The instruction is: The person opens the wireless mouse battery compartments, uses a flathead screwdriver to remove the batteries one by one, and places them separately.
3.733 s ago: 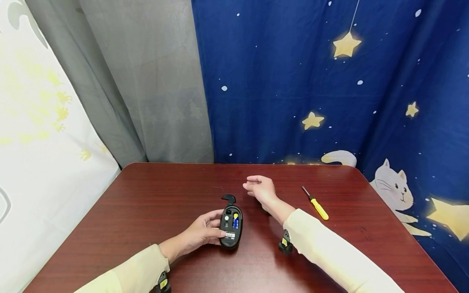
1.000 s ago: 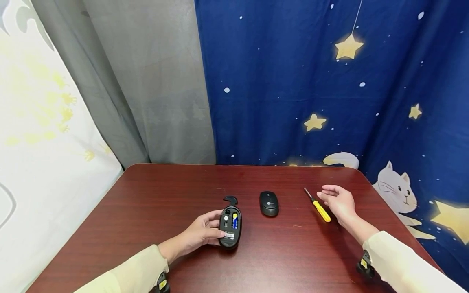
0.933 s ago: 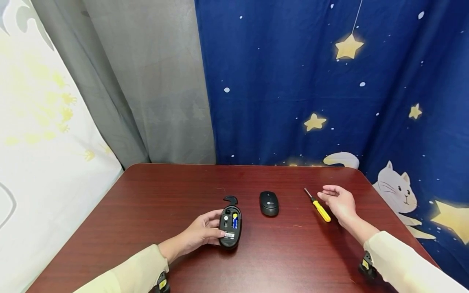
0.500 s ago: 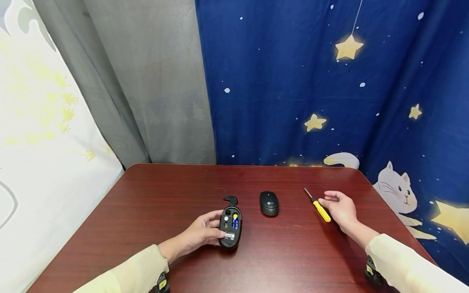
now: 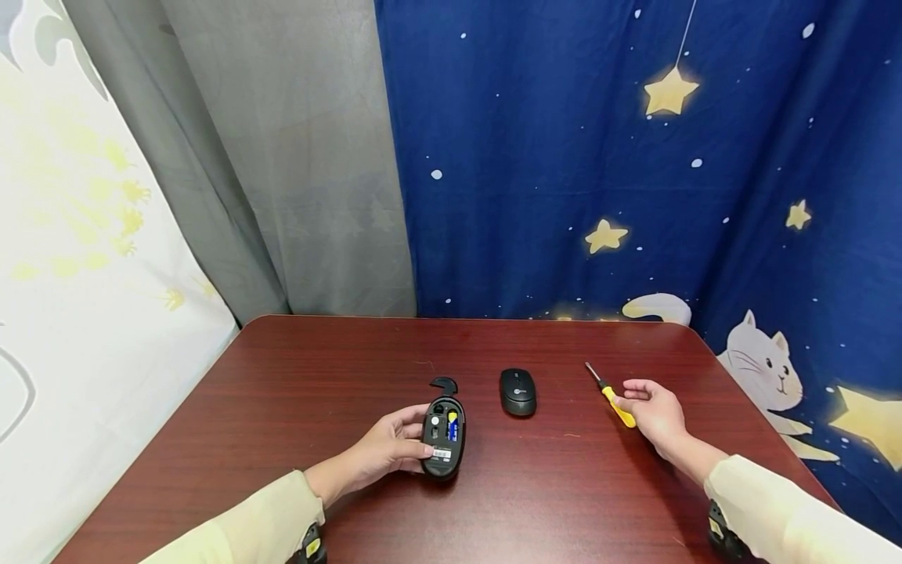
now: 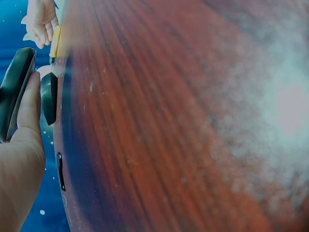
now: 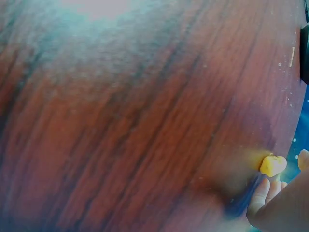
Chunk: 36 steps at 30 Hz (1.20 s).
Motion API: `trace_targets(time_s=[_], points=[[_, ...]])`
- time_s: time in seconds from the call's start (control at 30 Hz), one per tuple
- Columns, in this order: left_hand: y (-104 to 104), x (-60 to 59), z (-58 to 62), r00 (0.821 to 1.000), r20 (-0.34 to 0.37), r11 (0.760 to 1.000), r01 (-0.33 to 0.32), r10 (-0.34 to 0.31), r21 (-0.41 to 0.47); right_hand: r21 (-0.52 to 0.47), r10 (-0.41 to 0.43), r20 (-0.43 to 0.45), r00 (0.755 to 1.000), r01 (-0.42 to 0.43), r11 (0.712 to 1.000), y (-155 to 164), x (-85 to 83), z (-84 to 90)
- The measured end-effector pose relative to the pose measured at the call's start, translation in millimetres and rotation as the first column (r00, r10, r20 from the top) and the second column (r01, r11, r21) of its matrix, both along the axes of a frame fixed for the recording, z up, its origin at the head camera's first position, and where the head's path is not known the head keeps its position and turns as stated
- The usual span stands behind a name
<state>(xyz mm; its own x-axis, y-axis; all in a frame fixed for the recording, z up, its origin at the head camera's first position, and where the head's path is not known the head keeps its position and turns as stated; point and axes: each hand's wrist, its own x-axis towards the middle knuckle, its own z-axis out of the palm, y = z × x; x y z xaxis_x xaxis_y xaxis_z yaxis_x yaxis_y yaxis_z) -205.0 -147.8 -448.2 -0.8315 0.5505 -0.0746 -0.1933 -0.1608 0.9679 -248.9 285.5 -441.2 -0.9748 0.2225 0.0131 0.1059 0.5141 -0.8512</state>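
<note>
The right hand (image 5: 651,407), which hovers palm-up near the middle of the frame in the earliest head view, now sits lower right of centre with its fingers on the yellow handle of the screwdriver (image 5: 610,393). Its move uncovers the black mouse shell (image 5: 517,392) lying at centre frame on the bench (image 5: 282,376).

The dark red wooden table (image 5: 296,392) carried an upturned mouse (image 5: 444,435) — farther, a cover (image 5: 441,384), a second mouse (image 5: 517,391) — and right, a yellow screwdriver (image 5: 610,393).
</note>
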Motion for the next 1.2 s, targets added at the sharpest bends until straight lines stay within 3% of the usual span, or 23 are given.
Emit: trace_targets(time_s=[0.47,1.2], points=[[2.4,-0.2,0.8,1.000,-0.002,1.000,-0.003,0.003,-0.004,-0.012,-0.001,-0.002,1.000,0.001,1.000,0.6,4.2,-9.7],[5.0,0.9,1.9,1.000,-0.002,1.000,0.000,0.000,-0.005,0.161,-0.004,-0.088,0.996,0.018,0.987,-2.1,4.8,-24.7]])
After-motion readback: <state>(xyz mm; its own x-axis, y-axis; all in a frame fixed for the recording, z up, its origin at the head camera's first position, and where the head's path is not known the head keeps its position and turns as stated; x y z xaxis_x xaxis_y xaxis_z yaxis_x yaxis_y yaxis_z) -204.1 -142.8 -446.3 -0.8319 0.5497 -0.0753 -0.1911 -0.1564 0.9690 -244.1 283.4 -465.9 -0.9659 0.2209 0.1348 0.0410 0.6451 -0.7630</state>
